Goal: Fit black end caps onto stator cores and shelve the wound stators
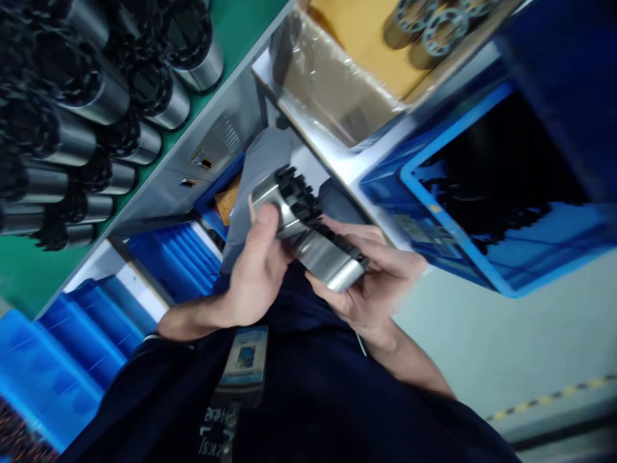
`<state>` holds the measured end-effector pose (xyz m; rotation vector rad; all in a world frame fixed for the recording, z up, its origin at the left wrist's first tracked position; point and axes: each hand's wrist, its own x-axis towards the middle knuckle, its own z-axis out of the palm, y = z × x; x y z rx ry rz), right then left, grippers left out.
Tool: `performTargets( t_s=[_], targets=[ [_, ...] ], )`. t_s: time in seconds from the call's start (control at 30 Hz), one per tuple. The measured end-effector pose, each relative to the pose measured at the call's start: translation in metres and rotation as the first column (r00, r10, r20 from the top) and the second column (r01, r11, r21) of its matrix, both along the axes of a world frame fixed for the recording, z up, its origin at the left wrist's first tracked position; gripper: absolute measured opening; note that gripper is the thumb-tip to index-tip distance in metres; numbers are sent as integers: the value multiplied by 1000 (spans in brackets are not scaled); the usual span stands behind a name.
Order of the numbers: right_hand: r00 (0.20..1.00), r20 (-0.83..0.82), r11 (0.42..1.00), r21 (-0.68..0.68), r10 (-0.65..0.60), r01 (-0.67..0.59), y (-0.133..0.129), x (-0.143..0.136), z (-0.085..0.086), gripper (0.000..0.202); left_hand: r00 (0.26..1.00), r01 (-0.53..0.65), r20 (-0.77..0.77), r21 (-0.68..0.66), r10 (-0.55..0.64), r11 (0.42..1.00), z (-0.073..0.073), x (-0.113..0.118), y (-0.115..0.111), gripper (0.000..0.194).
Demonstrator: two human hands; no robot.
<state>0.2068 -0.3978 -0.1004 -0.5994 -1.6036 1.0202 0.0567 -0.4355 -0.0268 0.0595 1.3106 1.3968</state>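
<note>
In front of my body I hold two short metal cylinders with black toothed plastic at their ends. My left hand (255, 270) is closed round one metal cylinder (274, 199), thumb on its shiny side, black teeth pointing up and right. Fingers of my right hand (371, 276) wrap the other metal cylinder (330, 260), which lies tilted just below and right of the first. The two meet or nearly touch between my hands; the exact contact is hidden. The palm sides of both hands are out of sight.
Many similar cylinders (168, 96) stand on a green tabletop (241, 26) at upper left. A plastic-lined carton (332, 83) holds more metal rings. At right, a blue crate (463, 257) contains black parts. Blue bins (91, 328) sit at lower left, and a grey cabinet (193, 154) stands below the tabletop.
</note>
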Motion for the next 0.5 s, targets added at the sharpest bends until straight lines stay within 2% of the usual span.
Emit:
performTargets(
  t_s=[0.07,0.1,0.2,0.27,0.33,0.4,0.5],
  targets=[
    [997,-51,995,-79,58,-62,7,9,1,64,998,64,-5,21,-64,998,6,-6,-9,28],
    [995,-28,991,-99,94,-96,12,16,4,58,995,94,-34,25,-93,995,9,-10,-13,26],
    [969,184,987,-29,163,-161,23,32,18,53,996,55,-79,39,-51,998,8,-25,-20,62],
    [915,364,977,51,175,-207,25,35,25,54,999,-40,13,41,39,998,0,-32,-23,70],
    [844,502,956,105,186,-273,23,29,29,57,991,-79,108,41,75,996,-11,-35,-26,62],
    [785,585,935,121,203,-332,18,21,29,59,986,-29,164,41,22,999,-21,-35,-28,53],
    [723,664,939,88,193,-332,20,21,29,63,966,60,252,-30,-51,998,-34,-23,-24,53]
  ],
)
